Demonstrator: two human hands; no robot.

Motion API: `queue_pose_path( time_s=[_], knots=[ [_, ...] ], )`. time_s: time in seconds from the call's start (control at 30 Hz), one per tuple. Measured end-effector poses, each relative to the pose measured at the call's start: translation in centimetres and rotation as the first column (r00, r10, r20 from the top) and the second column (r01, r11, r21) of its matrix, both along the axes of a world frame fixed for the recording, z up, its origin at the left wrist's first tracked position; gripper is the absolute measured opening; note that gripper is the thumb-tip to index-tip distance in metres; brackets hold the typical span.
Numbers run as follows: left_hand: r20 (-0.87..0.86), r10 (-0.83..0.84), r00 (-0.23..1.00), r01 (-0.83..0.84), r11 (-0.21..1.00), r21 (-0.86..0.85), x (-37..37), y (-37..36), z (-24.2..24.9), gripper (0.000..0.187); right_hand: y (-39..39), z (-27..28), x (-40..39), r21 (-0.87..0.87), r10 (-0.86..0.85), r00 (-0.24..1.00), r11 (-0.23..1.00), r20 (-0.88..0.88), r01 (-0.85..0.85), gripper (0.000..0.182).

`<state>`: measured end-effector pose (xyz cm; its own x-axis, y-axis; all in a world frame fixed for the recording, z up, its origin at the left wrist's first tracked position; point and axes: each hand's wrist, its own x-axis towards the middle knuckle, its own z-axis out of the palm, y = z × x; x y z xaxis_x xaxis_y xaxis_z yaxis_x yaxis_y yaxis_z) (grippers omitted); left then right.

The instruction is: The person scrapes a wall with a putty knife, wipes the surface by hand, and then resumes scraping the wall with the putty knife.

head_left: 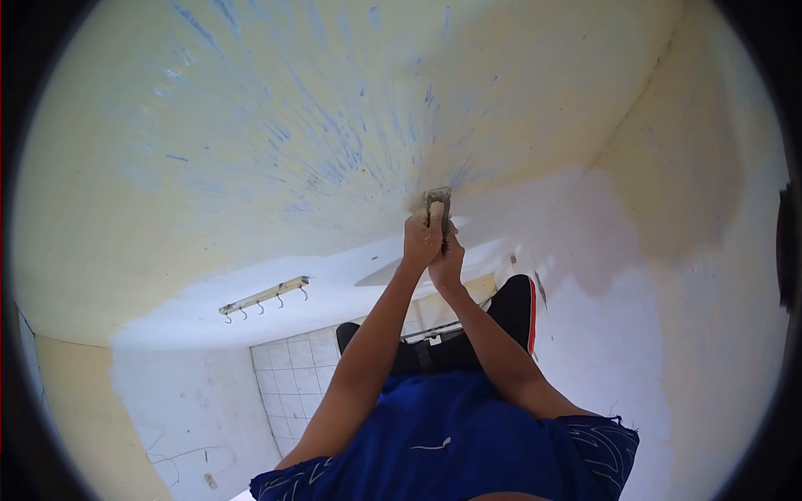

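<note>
Both hands meet on one small flat tool (pixel 438 197) that lies against the yellowish wall (pixel 276 200) at the middle of the view. My left hand (pixel 423 240) is wrapped round the tool's handle from the left side, its thumb or finger along the top. Just to the right and slightly lower, my right hand (pixel 447 260) is closed at the tool's lower end. Blue streaks and specks spread over the wall above and to the left of the tool. Below the tool the wall is white.
A rail with several hooks (pixel 264 301) is fixed on the wall at lower left. White tiles (pixel 288 376) show below it. A cable (pixel 171 455) hangs at bottom left. A dark object (pixel 786 249) is at the right edge. My legs in dark trousers are below.
</note>
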<state>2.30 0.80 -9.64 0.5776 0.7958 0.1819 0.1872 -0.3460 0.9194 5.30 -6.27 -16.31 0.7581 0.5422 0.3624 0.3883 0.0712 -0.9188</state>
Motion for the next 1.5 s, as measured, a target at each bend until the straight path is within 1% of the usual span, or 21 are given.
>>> queue_pose_path(
  time_s=[0.07,0.13,0.2,0.27,0.3,0.37,0.47,0.5,0.53,0.6,0.67,0.73,0.8,0.93,1.03,1.2,1.27,1.33,1.37,1.43,1.5],
  knots=[
    [0.087,-0.003,0.996,0.018,0.984,-0.177,0.2,0.2,-0.2,0.051,0.5,-1.6,0.2,0.035,0.093,0.986,0.995,-0.136,-0.088,0.041],
    [0.044,0.007,0.999,0.0,0.987,-0.164,-0.6,-0.3,-1.9,0.052,-0.2,-2.4,-0.6,0.084,0.07,0.995,0.994,-0.068,-0.064,0.042],
    [0.005,0.015,1.0,-0.014,0.989,-0.147,-0.6,-0.4,-3.2,0.052,-1.1,-2.2,-1.1,-0.026,0.059,0.996,0.998,-0.063,-0.06,0.04],
    [0.077,0.06,0.995,-0.036,0.958,-0.285,-0.3,-0.4,-4.1,0.052,-0.7,-1.8,-0.4,-0.014,0.069,0.994,0.997,-0.087,-0.07,0.041],
    [0.073,0.061,0.995,-0.037,0.958,-0.285,-0.3,-0.5,-3.1,0.052,-0.5,-1.5,-0.2,-0.011,0.083,0.99,0.996,-0.117,-0.085,0.042],
    [0.065,0.024,0.998,-0.013,0.984,-0.176,0.2,-0.2,0.8,0.05,0.4,-0.4,0.8,-0.01,0.097,0.984,0.995,-0.149,-0.1,0.043],
    [0.132,0.0,0.991,0.017,0.991,-0.132,0.7,0.4,1.4,0.051,0.2,0.8,1.3,-0.078,0.141,0.975,0.985,-0.17,-0.156,0.044],
    [0.077,-0.001,0.997,0.014,0.986,-0.167,0.4,0.1,1.7,0.05,0.3,0.5,0.9,-0.022,0.089,0.992,0.996,-0.089,-0.091,0.041],
    [0.081,0.0,0.997,0.013,0.987,-0.158,0.1,0.0,0.4,0.05,0.5,-0.4,0.5,0.043,0.03,0.999,0.999,-0.014,-0.029,0.039],
    [0.098,0.03,0.995,-0.012,0.984,-0.18,-0.4,-0.4,-2.7,0.05,-0.3,-2.0,-0.6,0.068,0.03,1.0,0.997,-0.002,-0.03,0.039],
    [0.08,0.043,0.996,-0.026,0.979,-0.204,-1.1,-1.1,-3.3,0.049,-1.4,-2.9,-1.3,-0.051,0.071,0.995,0.996,-0.068,-0.075,0.039],
    [0.088,0.035,0.996,-0.009,0.958,-0.287,-1.3,-1.0,-3.4,0.044,-1.4,-2.8,-1.1,-0.066,0.078,0.996,0.994,-0.049,-0.081,0.038],
    [0.103,0.038,0.994,-0.005,0.952,-0.305,-1.3,-1.1,-3.8,0.044,-1.5,-2.8,-1.0,-0.063,0.089,0.983,0.993,-0.162,-0.1,0.036],
    [0.171,0.064,0.983,0.001,0.935,-0.356,-0.7,-1.0,-4.6,0.044,-1.9,-3.5,-0.4,-0.082,0.088,0.994,0.992,-0.066,-0.093,0.035],
    [0.085,0.027,0.996,-0.003,0.961,-0.275,-1.0,-0.6,-4.3,0.044,-1.0,-3.6,-0.2,-0.098,0.083,0.995,0.991,-0.049,-0.088,0.035],
    [0.096,0.043,0.994,-0.014,0.957,-0.288,-1.0,-0.4,-4.2,0.044,-0.6,-4.2,-0.6,-0.007,0.101,0.989,0.995,-0.108,-0.102,0.038],
    [0.111,0.046,0.993,-0.011,0.955,-0.297,-1.0,-0.6,-3.5,0.043,-0.7,-4.5,-0.3,-0.047,0.102,0.992,0.993,-0.073,-0.105,0.041],
    [0.013,0.071,0.997,-0.069,0.993,-0.098,-0.4,-0.1,-1.2,0.047,0.3,-3.2,0.7,-0.082,0.103,0.994,0.991,-0.033,-0.105,0.044],
    [0.007,0.072,0.997,-0.071,0.992,-0.105,0.1,0.2,0.4,0.047,1.1,-1.2,1.3,-0.02,0.091,0.996,0.996,-0.011,-0.091,0.046],
    [0.16,0.043,0.986,-0.027,0.994,-0.104,1.1,0.7,3.1,0.046,1.7,0.4,1.7,0.036,0.082,0.997,0.996,0.009,-0.083,0.048],
    [0.168,0.045,0.985,-0.023,0.992,-0.127,1.2,0.6,3.2,0.046,2.2,1.0,1.9,0.113,0.133,0.99,0.985,-0.039,-0.127,0.054]
  ],
)
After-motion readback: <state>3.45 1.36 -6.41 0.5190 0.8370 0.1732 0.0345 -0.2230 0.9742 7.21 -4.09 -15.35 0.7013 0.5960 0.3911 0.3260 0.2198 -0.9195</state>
